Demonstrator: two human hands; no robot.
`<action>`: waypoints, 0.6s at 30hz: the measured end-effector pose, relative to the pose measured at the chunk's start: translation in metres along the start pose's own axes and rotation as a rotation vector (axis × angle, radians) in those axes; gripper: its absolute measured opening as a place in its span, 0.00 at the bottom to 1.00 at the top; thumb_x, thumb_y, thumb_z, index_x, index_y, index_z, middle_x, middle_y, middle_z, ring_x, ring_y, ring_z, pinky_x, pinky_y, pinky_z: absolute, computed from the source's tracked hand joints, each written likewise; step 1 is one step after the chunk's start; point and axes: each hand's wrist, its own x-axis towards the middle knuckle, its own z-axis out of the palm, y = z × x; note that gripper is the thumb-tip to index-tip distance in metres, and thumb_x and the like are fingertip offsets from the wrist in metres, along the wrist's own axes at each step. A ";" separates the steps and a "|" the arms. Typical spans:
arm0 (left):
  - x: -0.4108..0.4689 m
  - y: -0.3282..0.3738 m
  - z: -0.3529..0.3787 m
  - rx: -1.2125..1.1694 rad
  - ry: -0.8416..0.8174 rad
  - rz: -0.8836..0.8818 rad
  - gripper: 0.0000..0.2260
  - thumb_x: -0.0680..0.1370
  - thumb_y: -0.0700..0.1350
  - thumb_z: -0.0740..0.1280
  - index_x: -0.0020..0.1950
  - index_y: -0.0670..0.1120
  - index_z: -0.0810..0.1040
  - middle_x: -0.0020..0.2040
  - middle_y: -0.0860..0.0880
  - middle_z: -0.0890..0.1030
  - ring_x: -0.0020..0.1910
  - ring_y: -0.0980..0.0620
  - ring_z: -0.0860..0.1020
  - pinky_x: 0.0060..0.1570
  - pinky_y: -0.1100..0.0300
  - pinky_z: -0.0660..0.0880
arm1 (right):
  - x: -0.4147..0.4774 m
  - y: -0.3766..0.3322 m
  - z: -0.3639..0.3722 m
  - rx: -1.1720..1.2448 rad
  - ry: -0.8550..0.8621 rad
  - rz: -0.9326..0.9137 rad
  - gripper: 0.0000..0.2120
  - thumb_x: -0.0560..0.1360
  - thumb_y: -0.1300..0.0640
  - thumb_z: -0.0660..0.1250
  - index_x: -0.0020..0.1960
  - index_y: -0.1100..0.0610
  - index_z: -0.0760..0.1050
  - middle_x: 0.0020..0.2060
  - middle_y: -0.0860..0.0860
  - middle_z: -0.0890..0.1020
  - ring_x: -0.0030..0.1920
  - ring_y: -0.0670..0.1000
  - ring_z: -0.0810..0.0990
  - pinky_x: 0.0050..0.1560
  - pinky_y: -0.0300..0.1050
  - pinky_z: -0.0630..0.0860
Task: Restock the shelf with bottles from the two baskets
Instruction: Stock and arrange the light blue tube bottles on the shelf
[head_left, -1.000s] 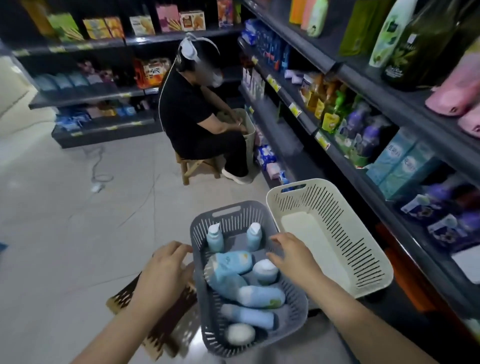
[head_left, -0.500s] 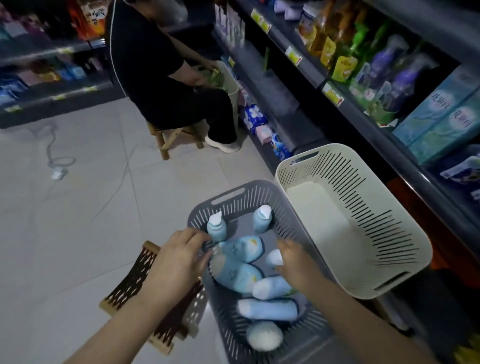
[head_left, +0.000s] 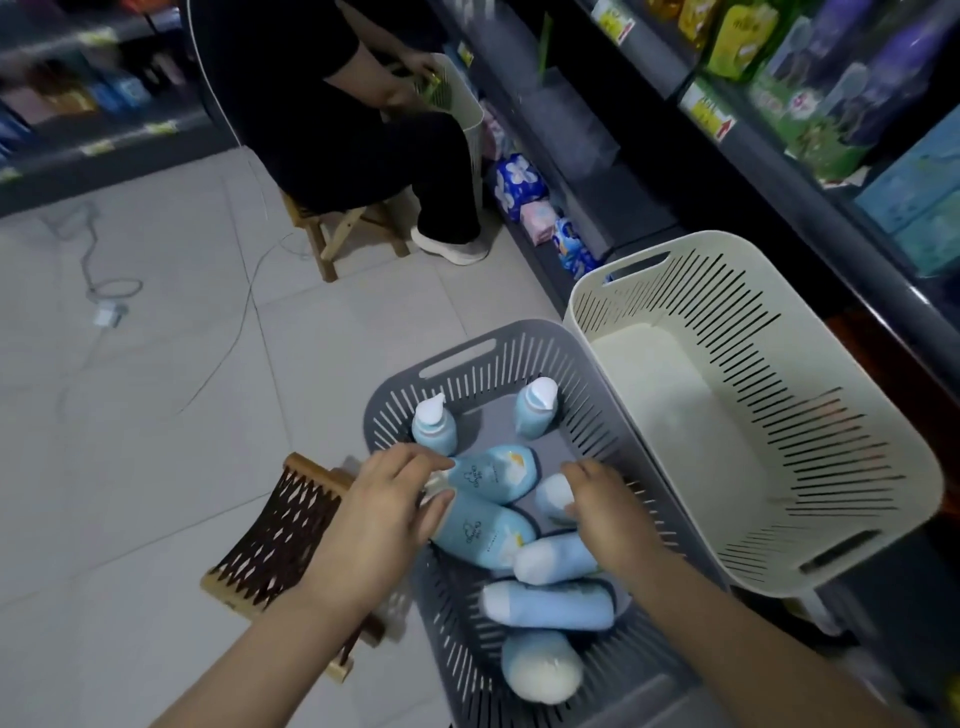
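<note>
The left hand (head_left: 384, 519) reaches into the grey basket (head_left: 457, 358) with its fingers and thumb curled round the cap end of a flat bottle (head_left: 493, 475) that lies on its side. The neck is the narrowest part and, I judge, the easiest purchase for lifting it out of the pile. Just under that hand's thumb lies a second flat bottle (head_left: 483, 530), touching the first. The right hand (head_left: 608, 509) is bent down over a small bottle (head_left: 553, 499) just beside the flat ones. Its fingertips cover the cap, but the thumb is hidden, so I cannot tell whether it grips or only touches. Beyond both hands' fingertips two pump bottles (head_left: 434, 428) stand upright against the far wall, and nearer the wrists three more lie jumbled (tipped over, probably from being dropped in loose). To the outside of the right hand the cream basket (head_left: 753, 415) shows only its bare floor, so this half of the job looks done. Beyond it runs the shelf (head_left: 779, 156), within an arm's swing of the right hand. A folding stool (head_left: 275, 530) sits under the left forearm.
</note>
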 end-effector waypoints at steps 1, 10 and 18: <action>0.000 0.001 -0.001 -0.016 0.000 -0.015 0.14 0.74 0.50 0.65 0.58 0.49 0.78 0.54 0.53 0.77 0.53 0.55 0.74 0.56 0.61 0.70 | -0.001 -0.001 -0.003 0.032 0.017 -0.004 0.19 0.78 0.61 0.59 0.69 0.57 0.64 0.63 0.56 0.70 0.63 0.56 0.68 0.61 0.47 0.69; 0.008 0.016 -0.019 -0.081 0.061 -0.059 0.15 0.73 0.45 0.72 0.59 0.49 0.78 0.53 0.56 0.76 0.54 0.56 0.74 0.56 0.59 0.72 | -0.017 -0.022 -0.069 0.293 0.171 -0.087 0.21 0.76 0.55 0.65 0.69 0.53 0.68 0.61 0.52 0.75 0.61 0.56 0.71 0.61 0.48 0.68; 0.016 0.028 -0.034 -0.444 -0.199 -0.280 0.41 0.62 0.63 0.76 0.71 0.57 0.64 0.64 0.62 0.72 0.62 0.61 0.72 0.62 0.59 0.72 | -0.016 -0.051 -0.132 0.714 0.070 -0.188 0.16 0.76 0.57 0.66 0.63 0.50 0.73 0.57 0.51 0.79 0.57 0.52 0.76 0.61 0.45 0.71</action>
